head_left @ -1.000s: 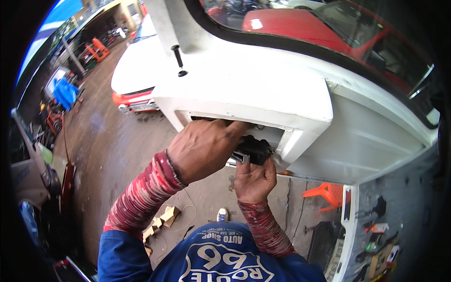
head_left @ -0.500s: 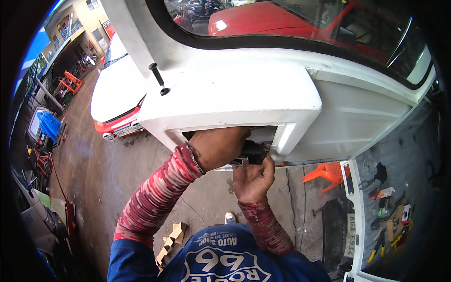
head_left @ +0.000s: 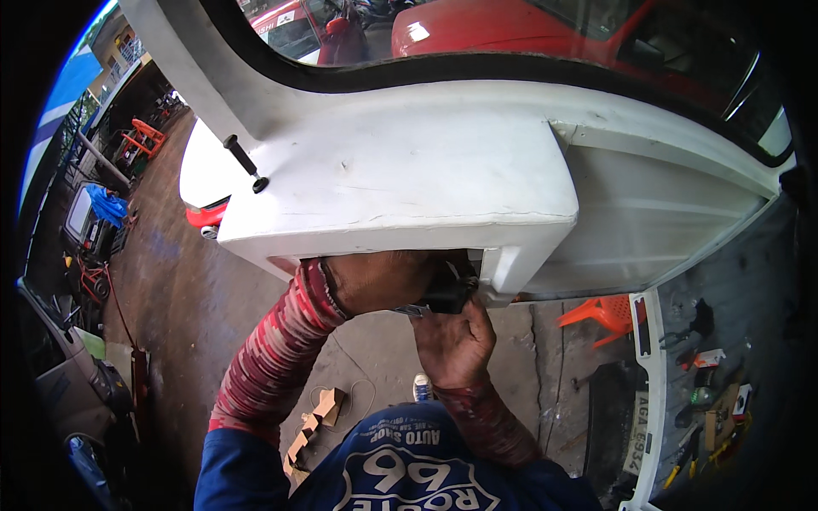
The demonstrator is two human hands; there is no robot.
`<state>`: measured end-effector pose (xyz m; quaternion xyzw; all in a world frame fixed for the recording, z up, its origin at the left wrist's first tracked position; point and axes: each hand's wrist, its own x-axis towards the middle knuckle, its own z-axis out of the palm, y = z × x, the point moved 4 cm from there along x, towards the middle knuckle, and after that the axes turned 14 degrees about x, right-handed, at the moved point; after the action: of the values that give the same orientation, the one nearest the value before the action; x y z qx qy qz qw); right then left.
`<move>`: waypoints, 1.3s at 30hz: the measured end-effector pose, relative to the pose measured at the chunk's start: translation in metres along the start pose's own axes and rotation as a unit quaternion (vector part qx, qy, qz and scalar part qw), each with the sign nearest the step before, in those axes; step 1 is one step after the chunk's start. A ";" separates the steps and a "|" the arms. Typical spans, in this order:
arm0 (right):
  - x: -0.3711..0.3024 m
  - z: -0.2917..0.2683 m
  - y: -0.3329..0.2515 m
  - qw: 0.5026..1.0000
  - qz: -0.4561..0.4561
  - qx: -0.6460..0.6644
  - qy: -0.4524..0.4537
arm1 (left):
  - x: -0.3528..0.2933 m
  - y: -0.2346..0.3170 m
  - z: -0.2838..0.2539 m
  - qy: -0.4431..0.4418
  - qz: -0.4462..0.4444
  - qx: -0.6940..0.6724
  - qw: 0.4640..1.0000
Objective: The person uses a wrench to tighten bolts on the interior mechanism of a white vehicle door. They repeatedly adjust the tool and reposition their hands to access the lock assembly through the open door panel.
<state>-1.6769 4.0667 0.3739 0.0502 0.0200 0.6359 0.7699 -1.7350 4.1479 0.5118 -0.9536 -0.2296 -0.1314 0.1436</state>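
The black component (head_left: pixel 446 295) is positioned at the lower right of the rectangular opening in the white vehicle panel (head_left: pixel 409 192), gripped from below by the right hand (head_left: pixel 456 345), thumb at its right end. The left hand (head_left: pixel 379 281) is inserted in the opening beside it; its fingers are hidden, so its grip cannot be determined. A black strut (head_left: pixel 243 162) projects from the panel's upper left surface.
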 end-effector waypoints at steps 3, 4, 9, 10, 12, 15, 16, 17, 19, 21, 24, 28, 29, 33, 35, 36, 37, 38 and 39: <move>-0.002 0.000 -0.001 1.000 0.007 0.010 -0.014 | -0.006 -0.002 -0.004 -0.024 0.000 -0.072 0.997; -0.002 0.000 -0.001 1.000 0.007 0.015 -0.020 | -0.008 -0.003 -0.004 -0.061 -0.014 -0.102 0.993; -0.004 0.003 -0.003 0.999 0.032 0.036 -0.015 | -0.009 -0.001 -0.009 -0.115 -0.024 -0.110 0.987; -0.004 0.003 -0.004 0.999 0.033 0.040 -0.001 | -0.006 0.001 -0.009 -0.119 -0.017 -0.127 0.985; -0.003 0.006 -0.005 0.997 0.042 0.069 -0.010 | -0.001 0.006 -0.010 -0.140 -0.010 -0.156 0.978; -0.002 0.008 -0.006 0.996 0.039 0.080 -0.018 | 0.001 0.012 -0.014 -0.166 -0.012 -0.182 0.969; -0.001 0.007 -0.006 0.996 0.034 0.076 -0.014 | -0.001 0.013 -0.017 -0.159 -0.017 -0.182 0.970; 0.000 0.007 -0.006 0.996 0.039 0.083 -0.024 | -0.002 0.014 -0.020 -0.131 -0.011 -0.191 0.973; 0.000 0.006 -0.006 0.994 0.048 0.094 -0.030 | -0.006 0.008 -0.018 -0.143 -0.032 -0.249 0.957; 0.001 0.003 -0.005 0.995 0.044 0.081 -0.024 | -0.011 0.000 -0.014 -0.151 -0.042 -0.252 0.955; 0.002 0.000 -0.005 0.997 0.039 0.067 -0.017 | -0.013 -0.009 -0.008 -0.119 -0.013 -0.118 0.986; 0.002 0.000 -0.005 0.997 0.040 0.059 -0.016 | -0.013 -0.011 -0.002 -0.037 0.015 0.052 0.998; 0.002 0.001 -0.005 0.997 0.038 0.067 -0.017 | -0.013 -0.012 0.001 -0.053 -0.004 0.062 0.997; 0.004 0.002 -0.005 0.997 0.023 0.072 -0.017 | -0.015 -0.010 0.016 -0.080 0.053 0.117 0.989; 0.006 0.004 -0.005 0.996 0.028 0.075 -0.034 | -0.016 -0.010 0.023 -0.087 0.079 0.142 0.983; 0.007 0.005 -0.005 0.995 0.035 0.080 -0.047 | -0.015 -0.020 0.030 -0.125 -0.078 -0.288 0.946; 0.008 0.006 -0.006 0.995 0.037 0.076 -0.060 | -0.017 -0.025 0.040 -0.128 -0.218 -0.660 0.708; 0.008 0.007 -0.007 0.994 0.048 0.078 -0.065 | -0.021 -0.024 0.046 -0.127 -0.314 -0.839 0.427; 0.008 0.007 -0.008 0.993 0.054 0.072 -0.070 | -0.022 -0.020 0.049 -0.101 -0.366 -0.910 0.165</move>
<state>-1.6672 4.0727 0.3804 0.1508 0.0091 0.6686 0.7281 -1.7548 4.1725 0.4638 -0.2177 -0.2816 -0.1869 -0.9156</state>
